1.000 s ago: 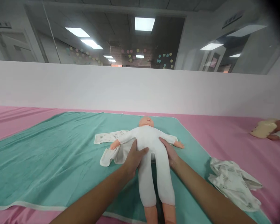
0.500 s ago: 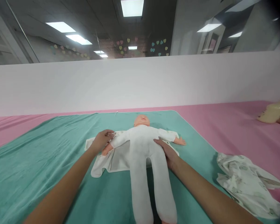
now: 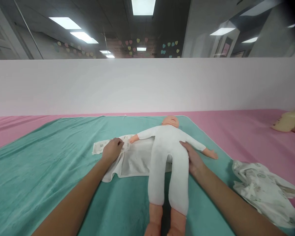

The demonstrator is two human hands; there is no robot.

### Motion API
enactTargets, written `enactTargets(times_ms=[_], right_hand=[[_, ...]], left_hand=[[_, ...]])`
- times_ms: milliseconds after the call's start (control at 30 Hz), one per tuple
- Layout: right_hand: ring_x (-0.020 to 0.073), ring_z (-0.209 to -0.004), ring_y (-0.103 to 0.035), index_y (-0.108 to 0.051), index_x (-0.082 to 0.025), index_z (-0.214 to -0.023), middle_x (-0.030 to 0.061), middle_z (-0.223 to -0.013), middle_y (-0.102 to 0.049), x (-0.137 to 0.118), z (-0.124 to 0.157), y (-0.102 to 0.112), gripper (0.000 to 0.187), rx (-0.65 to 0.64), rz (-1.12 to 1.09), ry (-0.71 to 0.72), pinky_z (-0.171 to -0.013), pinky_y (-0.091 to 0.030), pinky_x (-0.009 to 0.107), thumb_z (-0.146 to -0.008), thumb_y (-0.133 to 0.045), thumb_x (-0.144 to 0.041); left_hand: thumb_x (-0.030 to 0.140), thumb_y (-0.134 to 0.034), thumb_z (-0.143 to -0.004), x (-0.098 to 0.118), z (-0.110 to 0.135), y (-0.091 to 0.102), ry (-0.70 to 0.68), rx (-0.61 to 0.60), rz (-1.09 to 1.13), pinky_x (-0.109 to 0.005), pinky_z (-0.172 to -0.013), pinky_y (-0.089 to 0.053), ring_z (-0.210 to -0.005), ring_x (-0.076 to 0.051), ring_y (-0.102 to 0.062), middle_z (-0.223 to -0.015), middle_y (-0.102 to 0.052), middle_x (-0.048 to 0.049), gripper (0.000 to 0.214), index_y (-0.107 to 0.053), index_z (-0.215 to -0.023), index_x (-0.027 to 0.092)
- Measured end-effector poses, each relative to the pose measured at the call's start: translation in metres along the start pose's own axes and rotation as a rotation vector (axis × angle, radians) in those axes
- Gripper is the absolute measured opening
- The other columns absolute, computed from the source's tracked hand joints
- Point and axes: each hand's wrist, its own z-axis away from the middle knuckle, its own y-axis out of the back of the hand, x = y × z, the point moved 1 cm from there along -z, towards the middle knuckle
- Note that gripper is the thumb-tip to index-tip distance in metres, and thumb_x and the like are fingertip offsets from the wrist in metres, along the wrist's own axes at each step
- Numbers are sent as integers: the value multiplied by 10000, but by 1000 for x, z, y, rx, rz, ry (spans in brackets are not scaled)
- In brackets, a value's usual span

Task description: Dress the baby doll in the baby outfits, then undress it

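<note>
A baby doll [image 3: 170,139] with a white cloth body lies on its back on a teal blanket [image 3: 71,144]. Its arms are spread, and its bare feet point toward me. My right hand [image 3: 194,159] grips the doll at the hip, thumb on top and fingers hidden beneath. Partly under the doll and out to the left spreads a small white baby shirt [image 3: 136,160] with a printed sleeve. My left hand [image 3: 113,149], fingers curled closed, holds that shirt near the sleeve. One doll hand rests beside my left fingertips.
Another crumpled white printed baby garment [image 3: 265,190] lies at the right edge of the blanket. Farther back on the pink sheet [image 3: 238,127] is a yellowish object [image 3: 288,119], cut off by the frame. A white ledge [image 3: 127,87] runs behind, below glass.
The doll has shifted to the right and tilted, with my right hand on it. More of the shirt now shows on the left. My left hand has moved slightly rightward and onto the shirt.
</note>
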Motion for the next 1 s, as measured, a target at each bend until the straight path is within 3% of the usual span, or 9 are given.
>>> enactTargets(times_ms=[133, 200, 433, 567, 767, 867, 1000], right_hand=[[214, -734, -669, -626, -206, -979, 15, -817, -712, 4, 4, -7, 282, 50, -21, 11, -691, -584, 349, -716, -685, -291], [208, -743, -669, -627, -206, -979, 11, -814, -710, 4, 7, -9, 293, 48, -21, 17, -693, -584, 333, -704, -698, -280], [213, -807, -672, -605, -204, -1039, 44, -908, -712, 18, 18, -16, 377, 58, -5, 18, -690, -585, 319, -691, -717, -296], [213, -875, -664, -582, -227, -1091, 41, -1011, -694, 32, 20, -29, 432, 1, -5, 26, -705, -586, 311, -695, -720, -328], [198, -862, -662, -540, -302, -1129, 9, -1108, -660, 48, 21, -70, 535, -66, 68, -66, -683, -589, 303, -646, -769, -313], [202, -881, -655, -549, -309, -1105, 6, -1140, -644, 59, 19, -86, 509, -183, 106, -125, -709, -584, 319, -647, -771, -319], [199, -902, -645, -575, -275, -1069, 34, -1125, -643, 70, 14, -89, 414, -298, 131, -149, -749, -569, 322, -698, -733, -367]], left_hand=[[421, -581, -726, -5, -1, 6, 308, 133, 549, -302, -655, -389, -707, -198, -536, -715, -608, -31, 226, -604, -735, 196], [440, -629, -676, -6, -1, 8, 402, 130, 766, -296, -622, -410, -653, -182, -537, -680, -596, -24, 270, -610, -749, 181], [487, -716, -598, 2, 4, 7, 439, 17, 1113, -328, -611, -492, -636, -187, -603, -748, -636, -49, 429, -598, -843, 156], [450, -704, -634, 15, 7, 2, 371, -2, 1155, -289, -583, -466, -615, -160, -577, -726, -627, -33, 373, -612, -845, 157], [407, -660, -694, 25, 11, -2, 325, 104, 1054, -229, -576, -396, -592, -107, -491, -681, -589, 10, 276, -645, -816, 160], [429, -646, -710, 25, 12, 2, 271, 127, 1001, -230, -601, -399, -638, -116, -504, -711, -599, 10, 288, -656, -814, 161], [430, -670, -705, 23, 10, 12, 284, 33, 1120, -236, -604, -425, -642, -120, -530, -711, -606, 11, 292, -649, -822, 163]])
